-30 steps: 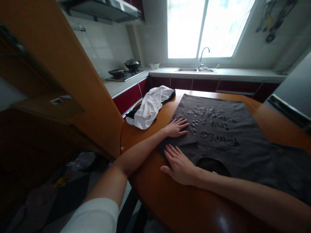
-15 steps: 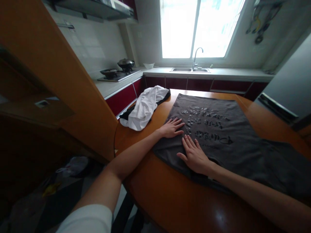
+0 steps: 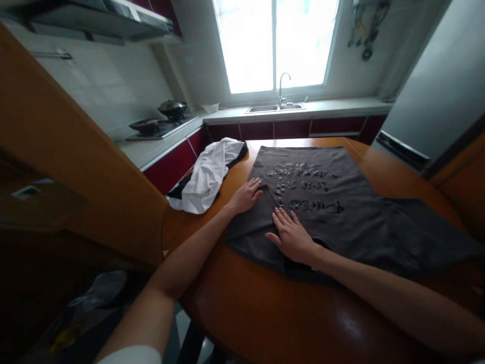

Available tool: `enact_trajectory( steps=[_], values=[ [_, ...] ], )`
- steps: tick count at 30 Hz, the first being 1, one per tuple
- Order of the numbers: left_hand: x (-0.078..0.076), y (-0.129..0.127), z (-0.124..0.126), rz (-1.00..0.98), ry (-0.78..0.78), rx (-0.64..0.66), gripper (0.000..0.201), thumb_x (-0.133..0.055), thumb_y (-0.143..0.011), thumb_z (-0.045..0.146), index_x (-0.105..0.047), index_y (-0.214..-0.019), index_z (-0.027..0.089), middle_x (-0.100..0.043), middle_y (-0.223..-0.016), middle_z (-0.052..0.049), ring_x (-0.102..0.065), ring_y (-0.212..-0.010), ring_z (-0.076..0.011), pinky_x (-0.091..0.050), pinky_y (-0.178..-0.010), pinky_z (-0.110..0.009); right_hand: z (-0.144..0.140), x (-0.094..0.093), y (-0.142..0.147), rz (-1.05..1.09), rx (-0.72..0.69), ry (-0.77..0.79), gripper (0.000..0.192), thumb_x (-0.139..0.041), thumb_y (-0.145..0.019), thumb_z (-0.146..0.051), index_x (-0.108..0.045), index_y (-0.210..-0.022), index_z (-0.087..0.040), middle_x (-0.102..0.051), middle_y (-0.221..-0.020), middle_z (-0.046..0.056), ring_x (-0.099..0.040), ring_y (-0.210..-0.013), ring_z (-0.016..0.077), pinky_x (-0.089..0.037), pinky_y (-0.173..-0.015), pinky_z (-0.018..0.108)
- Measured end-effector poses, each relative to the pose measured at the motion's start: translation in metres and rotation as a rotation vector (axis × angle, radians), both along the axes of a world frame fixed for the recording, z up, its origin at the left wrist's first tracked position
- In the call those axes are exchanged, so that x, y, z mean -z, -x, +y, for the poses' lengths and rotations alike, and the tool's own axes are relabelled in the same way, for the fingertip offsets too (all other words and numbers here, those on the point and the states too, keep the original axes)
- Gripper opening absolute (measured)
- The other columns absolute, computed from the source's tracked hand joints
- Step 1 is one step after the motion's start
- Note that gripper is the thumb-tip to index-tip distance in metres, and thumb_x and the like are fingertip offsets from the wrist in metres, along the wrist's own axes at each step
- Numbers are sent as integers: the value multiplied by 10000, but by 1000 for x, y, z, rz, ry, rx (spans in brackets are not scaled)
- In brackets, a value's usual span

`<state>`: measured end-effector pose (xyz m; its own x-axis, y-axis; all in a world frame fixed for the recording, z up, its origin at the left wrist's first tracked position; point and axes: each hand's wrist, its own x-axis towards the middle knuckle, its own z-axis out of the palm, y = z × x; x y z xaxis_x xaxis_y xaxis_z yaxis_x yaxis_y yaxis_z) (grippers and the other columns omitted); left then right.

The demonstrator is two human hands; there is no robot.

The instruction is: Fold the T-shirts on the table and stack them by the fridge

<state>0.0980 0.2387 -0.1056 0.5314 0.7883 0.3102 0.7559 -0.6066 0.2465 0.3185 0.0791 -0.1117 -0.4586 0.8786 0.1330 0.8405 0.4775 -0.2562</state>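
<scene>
Two bare hands lie on a dark grey T-shirt (image 3: 333, 202) spread flat, print side up, across a round orange-brown wooden table (image 3: 273, 318). Far left, a tall wooden panel (image 3: 76, 167) rises beside the table edge, and behind it a gas stove (image 3: 159, 126) carries a lidded pot and a pan on the pale counter. Nearer the table's left rim sits a crumpled white garment (image 3: 206, 174) heaped over something black, just beside the T-shirt but apart from it. Next comes the left hand (image 3: 247, 195), palm down with fingers loosely curled over the shirt's left edge, where the cloth shows a small fold; whether it pinches the fabric or only presses on it I cannot tell. Just right of it the right hand (image 3: 292, 235) rests flat and released, fingers spread, on the chest area below the lettering and above the neckline. Both forearms reach in from the near side. Behind the table, a sink with a curved tap (image 3: 282, 88) stands under a bright window. Farther right the shirt's cloth trails in wrinkles toward the table's right rim, and a grey refrigerator (image 3: 432, 101) fills the right side
</scene>
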Motion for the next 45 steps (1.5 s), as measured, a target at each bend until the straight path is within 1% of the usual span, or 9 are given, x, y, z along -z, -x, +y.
enact_trajectory(
  steps=[5, 11, 19, 27, 31, 37, 41, 43, 45],
  values=[
    [-11, 34, 18, -220, 88, -377, 300, -479, -935, 185, -711, -1122, 153, -716, -1179, -128, -663, -1128, -244, -490, -1013, -341, -1, -4, 1, 27, -1, -3, 745, -225, -1049, -564, -412, -1534, -31, -306, -1631, 190, -221, -1542, 283, -160, -1250, 503],
    [-4, 41, 24, -221, 224, -421, 150, -626, -869, 292, -708, -804, 184, -756, -872, -76, -708, -855, -230, -533, -786, -293, -1, -4, 1, 48, 2, -9, 733, -230, -1050, -557, -419, -1529, -36, -317, -1627, 189, -238, -1536, 288, -170, -1244, 528],
    [-4, 36, 25, -328, 282, -445, 182, -650, -870, 350, -663, -876, 168, -745, -879, -63, -703, -814, -194, -533, -713, -261, -1, -4, 1, 51, -1, -9, 711, -239, -1052, -545, -418, -1533, -52, -317, -1629, 186, -228, -1540, 282, -169, -1241, 536],
    [2, 38, 29, -369, 238, -535, 141, -688, -801, 233, -653, -916, 161, -739, -905, -74, -704, -813, -198, -528, -720, -264, -1, -2, 1, 49, 12, -6, 701, -247, -1053, -548, -424, -1532, -68, -322, -1629, 180, -233, -1538, 289, -178, -1233, 551],
    [2, 34, 25, -320, 215, -516, 92, -699, -791, 227, -665, -859, 176, -733, -859, -59, -694, -804, -211, -530, -765, -293, -1, -2, 1, 51, 9, -1, 703, -249, -1052, -546, -418, -1535, -65, -314, -1632, 178, -233, -1538, 288, -178, -1233, 554],
    [-12, 30, 14, -336, 48, -507, 224, -504, -916, 182, -670, -1065, 167, -721, -1113, -102, -680, -1000, -214, -517, -940, -323, -1, -4, 1, 53, 8, -6, 708, -243, -1052, -541, -420, -1531, -51, -321, -1628, 181, -236, -1537, 286, -180, -1237, 540],
    [-16, 18, 4, -273, -58, -257, 343, -419, -963, 200, -664, -1200, 160, -689, -1257, -115, -625, -1204, -225, -457, -1080, -349, -2, -4, 2, 59, 8, -2, 690, -267, -1050, -534, -420, -1536, -70, -317, -1630, 180, -236, -1537, 285, -184, -1235, 543],
    [-11, 10, -2, -150, -16, -105, 429, -388, -1005, 286, -592, -1351, 134, -595, -1428, -140, -518, -1366, -242, -380, -1166, -383, -2, -4, 2, 63, 8, -3, 684, -272, -1050, -532, -420, -1538, -77, -315, -1631, 180, -233, -1538, 283, -184, -1234, 540],
    [-3, 3, -7, 22, 60, -44, 556, -387, -1023, 404, -472, -1477, 94, -435, -1569, -180, -355, -1490, -288, -280, -1224, -458, -2, -4, 2, 62, 7, -6, 688, -265, -1051, -534, -421, -1536, -72, -315, -1631, 180, -231, -1539, 283, -180, -1236, 537]
  ],
)
